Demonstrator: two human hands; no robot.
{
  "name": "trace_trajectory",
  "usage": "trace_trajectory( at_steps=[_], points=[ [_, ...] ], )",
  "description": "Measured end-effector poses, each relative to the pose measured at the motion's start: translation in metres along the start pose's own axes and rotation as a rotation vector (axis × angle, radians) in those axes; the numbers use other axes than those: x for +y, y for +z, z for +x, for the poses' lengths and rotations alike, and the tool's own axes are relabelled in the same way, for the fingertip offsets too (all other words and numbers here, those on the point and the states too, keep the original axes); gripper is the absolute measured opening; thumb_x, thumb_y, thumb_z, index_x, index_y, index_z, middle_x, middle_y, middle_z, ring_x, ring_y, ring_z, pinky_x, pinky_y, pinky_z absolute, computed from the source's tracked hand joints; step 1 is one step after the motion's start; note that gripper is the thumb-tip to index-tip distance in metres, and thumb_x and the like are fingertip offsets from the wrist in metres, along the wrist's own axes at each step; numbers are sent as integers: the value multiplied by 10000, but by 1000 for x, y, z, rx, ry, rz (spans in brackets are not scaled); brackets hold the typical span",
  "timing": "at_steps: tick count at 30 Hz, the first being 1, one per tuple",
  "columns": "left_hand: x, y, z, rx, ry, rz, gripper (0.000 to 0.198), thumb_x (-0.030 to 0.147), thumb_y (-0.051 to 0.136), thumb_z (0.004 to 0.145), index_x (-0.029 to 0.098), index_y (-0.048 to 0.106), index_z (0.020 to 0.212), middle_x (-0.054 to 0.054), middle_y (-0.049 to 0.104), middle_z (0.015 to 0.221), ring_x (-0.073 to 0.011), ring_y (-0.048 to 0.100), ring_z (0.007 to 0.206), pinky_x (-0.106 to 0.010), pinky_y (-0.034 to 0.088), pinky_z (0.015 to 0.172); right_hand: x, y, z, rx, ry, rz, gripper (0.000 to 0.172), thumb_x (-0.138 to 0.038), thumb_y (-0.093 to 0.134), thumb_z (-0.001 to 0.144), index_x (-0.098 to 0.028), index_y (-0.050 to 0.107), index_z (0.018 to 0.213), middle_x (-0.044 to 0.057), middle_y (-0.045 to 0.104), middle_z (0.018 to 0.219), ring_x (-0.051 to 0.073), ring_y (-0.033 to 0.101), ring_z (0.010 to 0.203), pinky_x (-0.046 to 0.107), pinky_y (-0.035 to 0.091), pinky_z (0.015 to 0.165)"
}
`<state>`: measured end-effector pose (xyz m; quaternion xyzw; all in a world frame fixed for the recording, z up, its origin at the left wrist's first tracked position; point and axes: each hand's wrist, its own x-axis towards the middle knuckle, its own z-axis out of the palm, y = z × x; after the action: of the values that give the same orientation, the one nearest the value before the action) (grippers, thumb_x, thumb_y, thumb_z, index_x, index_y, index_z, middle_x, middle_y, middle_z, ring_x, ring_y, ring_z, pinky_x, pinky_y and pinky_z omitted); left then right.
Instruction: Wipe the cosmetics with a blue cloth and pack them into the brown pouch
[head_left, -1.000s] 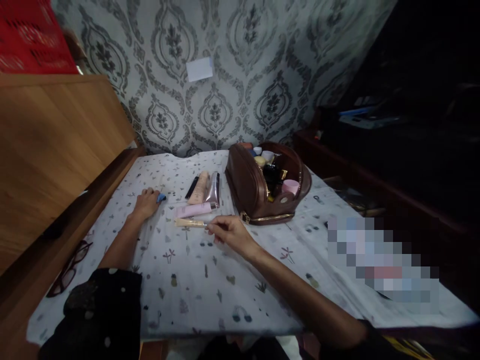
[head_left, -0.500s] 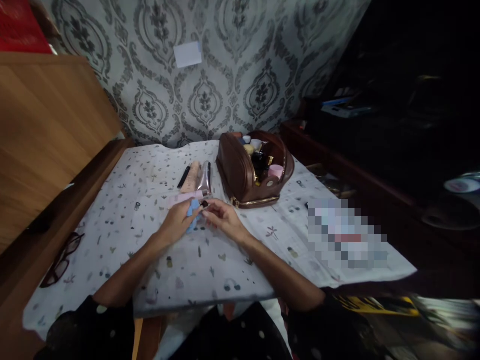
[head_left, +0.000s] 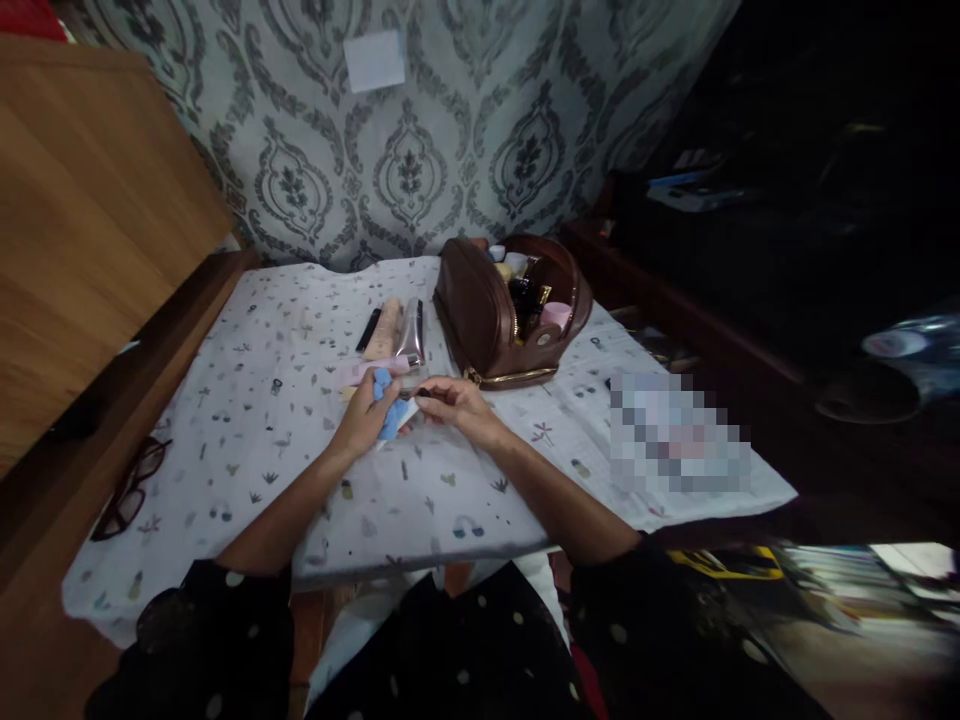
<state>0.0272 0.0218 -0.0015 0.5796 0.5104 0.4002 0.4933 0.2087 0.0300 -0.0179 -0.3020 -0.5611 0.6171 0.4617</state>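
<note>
My left hand [head_left: 366, 418] is closed around a blue cloth [head_left: 382, 381] and a slim white tube [head_left: 407, 412] that pokes out toward the right. The fingers of my right hand [head_left: 463, 408] pinch a small dark piece [head_left: 423, 393], which looks like a cap, close to the tube's end. Whether cap and tube touch is too small to tell. Just beyond my hands lies a pale pink tube [head_left: 371, 371]. Behind it are a silvery tube [head_left: 411, 330], a beige tube [head_left: 384, 330] and a thin black item [head_left: 368, 329].
An unzipped brown toiletry bag [head_left: 478, 318] stands behind my right hand, filled with several cosmetics. Glasses [head_left: 129, 495] rest at the left edge of the patterned cloth [head_left: 247, 430]. A blurred-out item [head_left: 675, 435] lies at right. A wooden panel [head_left: 90, 200] rises on the left.
The white tube now shows beyond the blue cloth, and my right fingers with the dark piece sit slightly farther right. The whole view has tilted down a little.
</note>
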Motion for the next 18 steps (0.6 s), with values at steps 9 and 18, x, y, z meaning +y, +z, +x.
trace_trajectory(
  at_steps=[9, 18],
  points=[
    [-3, -10, -4, 91, 302, 276, 374, 543, 469, 956, 244, 388, 1165, -23, 594, 993, -174, 613, 920, -314, 488, 807, 7, -6, 4, 41, -8, 36, 413, -455, 858, 693, -186, 678, 949, -19, 652, 729, 97, 578, 569, 196, 398, 475],
    [6, 7, -10, -71, 421, 797, 186, 357, 595, 863, 220, 471, 845, -21, 587, 835, -225, 593, 799, -337, 444, 702, 12, -8, 4, 71, -56, 39, 397, -461, 857, 699, -174, 666, 897, -18, 669, 658, 118, 622, 559, 224, 449, 516]
  ],
)
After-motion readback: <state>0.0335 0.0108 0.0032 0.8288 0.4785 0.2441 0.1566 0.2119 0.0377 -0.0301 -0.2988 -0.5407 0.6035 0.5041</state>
